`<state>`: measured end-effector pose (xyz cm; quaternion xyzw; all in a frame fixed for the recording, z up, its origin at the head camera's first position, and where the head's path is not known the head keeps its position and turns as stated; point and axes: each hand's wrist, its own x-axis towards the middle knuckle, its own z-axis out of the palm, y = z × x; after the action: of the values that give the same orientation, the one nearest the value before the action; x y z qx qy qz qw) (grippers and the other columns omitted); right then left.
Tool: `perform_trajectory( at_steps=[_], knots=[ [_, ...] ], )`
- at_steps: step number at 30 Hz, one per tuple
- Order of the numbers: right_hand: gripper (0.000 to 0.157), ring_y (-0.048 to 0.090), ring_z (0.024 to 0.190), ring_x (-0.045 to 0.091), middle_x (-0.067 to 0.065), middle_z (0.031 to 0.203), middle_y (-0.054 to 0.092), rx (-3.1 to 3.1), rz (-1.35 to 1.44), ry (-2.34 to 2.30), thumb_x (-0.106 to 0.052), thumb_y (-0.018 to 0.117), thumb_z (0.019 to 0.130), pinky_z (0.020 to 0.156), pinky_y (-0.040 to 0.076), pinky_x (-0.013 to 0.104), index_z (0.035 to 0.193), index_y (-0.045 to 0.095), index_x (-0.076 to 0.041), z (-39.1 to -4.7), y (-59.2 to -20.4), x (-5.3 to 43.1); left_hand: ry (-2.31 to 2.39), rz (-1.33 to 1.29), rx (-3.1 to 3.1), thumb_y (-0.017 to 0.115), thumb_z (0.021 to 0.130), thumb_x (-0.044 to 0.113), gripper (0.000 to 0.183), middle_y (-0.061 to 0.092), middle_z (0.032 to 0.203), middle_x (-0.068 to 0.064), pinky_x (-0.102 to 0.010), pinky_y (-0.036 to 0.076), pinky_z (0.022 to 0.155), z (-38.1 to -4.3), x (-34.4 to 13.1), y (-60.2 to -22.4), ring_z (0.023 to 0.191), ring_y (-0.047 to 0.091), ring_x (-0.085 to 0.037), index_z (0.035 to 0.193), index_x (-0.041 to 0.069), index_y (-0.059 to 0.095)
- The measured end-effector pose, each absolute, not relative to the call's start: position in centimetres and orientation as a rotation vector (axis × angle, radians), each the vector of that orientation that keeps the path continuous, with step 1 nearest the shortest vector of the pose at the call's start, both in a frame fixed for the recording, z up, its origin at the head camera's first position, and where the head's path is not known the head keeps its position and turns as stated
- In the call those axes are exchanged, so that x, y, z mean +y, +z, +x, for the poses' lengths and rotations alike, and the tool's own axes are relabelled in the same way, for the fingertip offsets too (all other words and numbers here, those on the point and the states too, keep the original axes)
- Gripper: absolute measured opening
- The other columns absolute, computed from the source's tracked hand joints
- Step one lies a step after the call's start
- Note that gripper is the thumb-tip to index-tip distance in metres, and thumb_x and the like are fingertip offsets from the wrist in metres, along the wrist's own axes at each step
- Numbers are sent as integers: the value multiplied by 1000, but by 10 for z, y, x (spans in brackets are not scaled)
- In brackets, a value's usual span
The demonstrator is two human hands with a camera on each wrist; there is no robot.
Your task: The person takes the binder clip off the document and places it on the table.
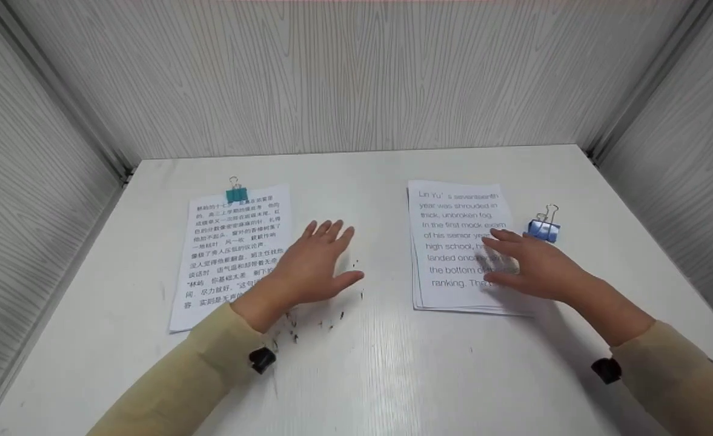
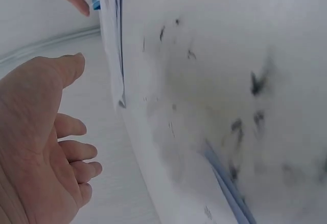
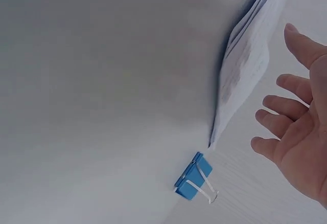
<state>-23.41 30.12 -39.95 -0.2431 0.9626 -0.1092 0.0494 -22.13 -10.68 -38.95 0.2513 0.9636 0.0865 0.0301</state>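
On the left of the table lies a paper stack [image 1: 229, 254] printed in Chinese, with a teal binder clip [image 1: 236, 194] on its top edge. My left hand [image 1: 308, 269] hovers by that stack's right side, fingers spread and holding nothing. To the right is a second paper stack [image 1: 453, 242] printed in English, its sheets slightly uneven at the left and bottom edges. My right hand [image 1: 532, 263] is over its right part, fingers extended and nothing in them, hiding some words. A blue binder clip [image 1: 544, 229] sits on the table just right of this stack, apart from the paper.
The white table [image 1: 356, 375] carries dark marks [image 1: 295, 330] near my left wrist. Wood-grain panels stand behind it [image 1: 356, 79] and along both sides. A small black device is at each sleeve cuff.
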Motion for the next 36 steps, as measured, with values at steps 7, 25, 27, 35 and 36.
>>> perform_trajectory(
  at_steps=[7, 25, 27, 35, 36],
  knots=[
    [76, 36, 137, 42, 9, 153, 37, 2970, -809, -350, -54, 66, 87, 111, 27, 57, 149, 41, -17, -236, -387, 246, 238, 671, 3030, 49, 93, 61, 83, 25, 158, -16, -46, 8, 119, -215, -168, -385, 146, 21, -33, 154, 8, 28],
    [80, 23, 146, 26, 8, 158, 27, 2959, -958, -366, -61, 59, 89, 117, 20, 47, 153, 34, -20, -252, -382, 102, 142, 489, 3099, 56, 91, 57, 87, 27, 155, -25, -55, 12, 116, -202, -273, -407, 143, 23, -41, 150, -1, 31],
    [80, 21, 146, 25, 8, 159, 26, 2941, -962, -352, -61, 58, 89, 117, 18, 47, 153, 33, -20, -254, -384, 88, 140, 458, 3087, 56, 91, 58, 88, 26, 155, -25, -56, 11, 116, -201, -282, -408, 143, 22, -42, 151, -1, 30],
    [84, 17, 147, 25, 7, 160, 21, 2863, -1004, -180, -65, 53, 90, 117, 15, 49, 155, 27, -20, -254, -394, 42, 175, 392, 3042, 50, 89, 68, 95, 24, 155, -28, -57, 12, 115, -197, -308, -412, 142, 21, -45, 151, -1, 28],
    [84, 17, 147, 25, 7, 160, 21, 2854, -1012, -159, -66, 53, 89, 117, 15, 49, 155, 26, -21, -254, -395, 37, 183, 390, 3039, 50, 89, 68, 95, 24, 154, -28, -58, 12, 115, -197, -310, -413, 142, 21, -45, 151, -1, 28]
  ],
)
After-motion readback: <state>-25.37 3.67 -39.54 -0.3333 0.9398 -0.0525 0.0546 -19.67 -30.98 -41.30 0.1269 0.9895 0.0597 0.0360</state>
